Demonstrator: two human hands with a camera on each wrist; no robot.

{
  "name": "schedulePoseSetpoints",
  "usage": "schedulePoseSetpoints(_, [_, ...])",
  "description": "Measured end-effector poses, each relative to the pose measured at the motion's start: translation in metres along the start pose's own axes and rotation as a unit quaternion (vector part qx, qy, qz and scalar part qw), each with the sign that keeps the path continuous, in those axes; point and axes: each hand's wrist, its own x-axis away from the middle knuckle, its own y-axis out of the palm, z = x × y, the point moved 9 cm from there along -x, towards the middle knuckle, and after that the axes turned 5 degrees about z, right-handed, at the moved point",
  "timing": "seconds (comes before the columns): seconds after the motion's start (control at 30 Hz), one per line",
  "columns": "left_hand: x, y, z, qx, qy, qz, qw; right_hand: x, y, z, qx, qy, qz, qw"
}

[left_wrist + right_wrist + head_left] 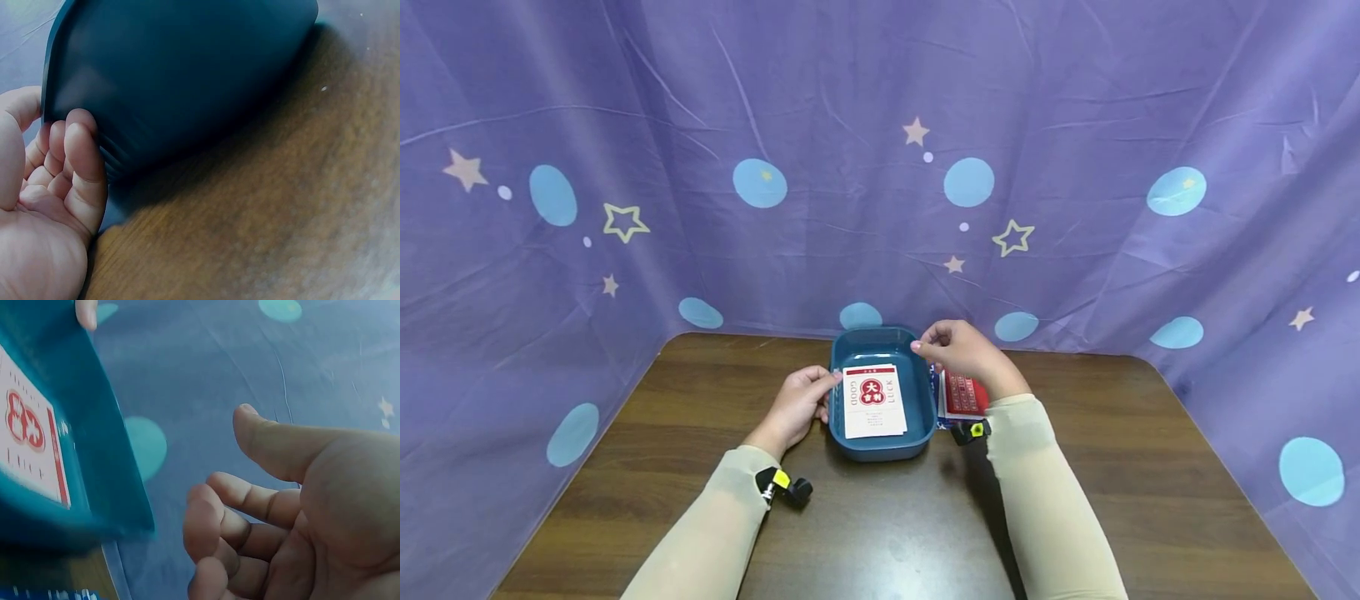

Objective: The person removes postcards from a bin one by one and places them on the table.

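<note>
A blue rectangular tray (880,454) stands on the wooden table, and white cards (872,425) with a red emblem and "GOOD LUCK" lettering lie inside it. At its left side, my left hand (801,400) grips the rim. In the left wrist view the thumb of that hand (47,212) is over the rim and the fingers bend against the outer wall. My right hand (958,346) hovers by the far right corner of the tray. The right wrist view shows this hand (275,519) apart from the tray wall (119,475), fingers loosely bent, holding nothing.
Red and blue printed cards or packets (964,396) lie on the table right of the tray, partly under the right forearm. A purple curtain (865,100) with stars and dots hangs behind the wooden table (1112,467).
</note>
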Motion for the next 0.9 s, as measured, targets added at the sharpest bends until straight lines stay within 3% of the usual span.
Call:
schedulePoseSetpoints(0.17, [-0.001, 0.001, -0.001, 0.004, -0.007, 0.0, 1.0, -0.009, 0.022, -0.023, 0.008, 0.001, -0.022, 0.9997])
schedulePoseSetpoints(0.33, [-0.001, 0.001, -0.001, 0.004, -0.011, -0.006, 0.9999, -0.026, 0.052, -0.039, 0.078, 0.013, -0.055, 0.9953])
schedulePoseSetpoints(0.53, [0.0, 0.0, 0.002, 0.006, -0.001, -0.002, 1.0, -0.043, 0.084, -0.035, 0.162, 0.053, -0.075, 0.9825])
schedulePoseSetpoints(0.67, [0.0, -0.001, 0.0, 0.003, -0.008, -0.001, 1.0, -0.043, 0.1, -0.027, 0.235, 0.084, -0.076, 0.9655])
schedulePoseSetpoints(0.77, [0.001, 0.0, 0.0, -0.001, -0.008, -0.004, 1.0, -0.04, 0.107, -0.026, 0.279, 0.085, -0.072, 0.9539])
schedulePoseSetpoints(0.9, [0.001, 0.0, 0.001, 0.002, 0.0, -0.001, 1.0, -0.036, 0.115, -0.031, 0.296, 0.067, -0.072, 0.9501])
